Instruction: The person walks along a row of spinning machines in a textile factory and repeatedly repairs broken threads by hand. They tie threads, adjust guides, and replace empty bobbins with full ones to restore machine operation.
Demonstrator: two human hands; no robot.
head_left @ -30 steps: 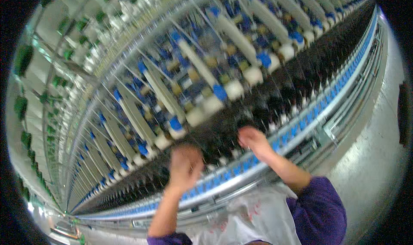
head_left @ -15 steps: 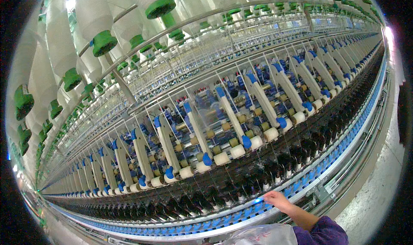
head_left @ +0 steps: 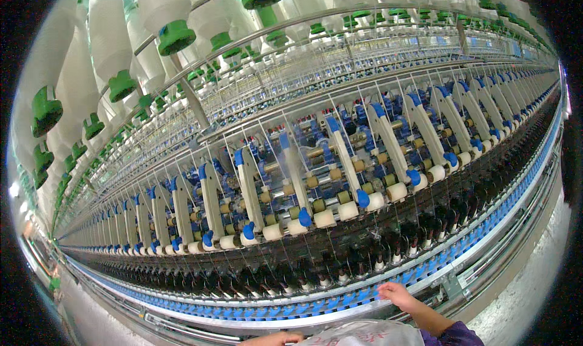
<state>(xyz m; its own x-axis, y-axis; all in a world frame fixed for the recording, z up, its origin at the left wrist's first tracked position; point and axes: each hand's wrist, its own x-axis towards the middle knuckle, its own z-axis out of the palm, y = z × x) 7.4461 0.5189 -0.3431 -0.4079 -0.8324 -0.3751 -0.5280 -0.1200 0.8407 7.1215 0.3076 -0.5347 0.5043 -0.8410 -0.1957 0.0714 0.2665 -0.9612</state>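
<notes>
My right hand point(head_left: 396, 294) reaches from a purple sleeve point(head_left: 455, 335) to the blue belt strip point(head_left: 340, 301) along the front of a long spinning frame. Its thumb and fingers are drawn together at the strip. A small bluish patch shows at the fingertips, too small to name. At the bottom edge lies part of my left hand point(head_left: 282, 338), beside a pale apron point(head_left: 358, 334) with red marks. Its fingers are too cut off and blurred to read. Dark spindles with pale bobbin bases point(head_left: 379, 264) stand in a row just beyond the strip.
Pale drafting arms point(head_left: 347, 154) with blue ends and cream rollers point(head_left: 323, 218) run along the frame. White roving bobbins point(head_left: 109, 36) with green holders hang overhead at left. Metal rails point(head_left: 480, 273) edge the near side, and grey floor point(head_left: 516, 291) lies at right.
The machine has shifted rightward in view. My right hand has drawn slightly nearer to me, and the blue glow by its fingertips is gone. My left hand has come in at the bottom edge.
</notes>
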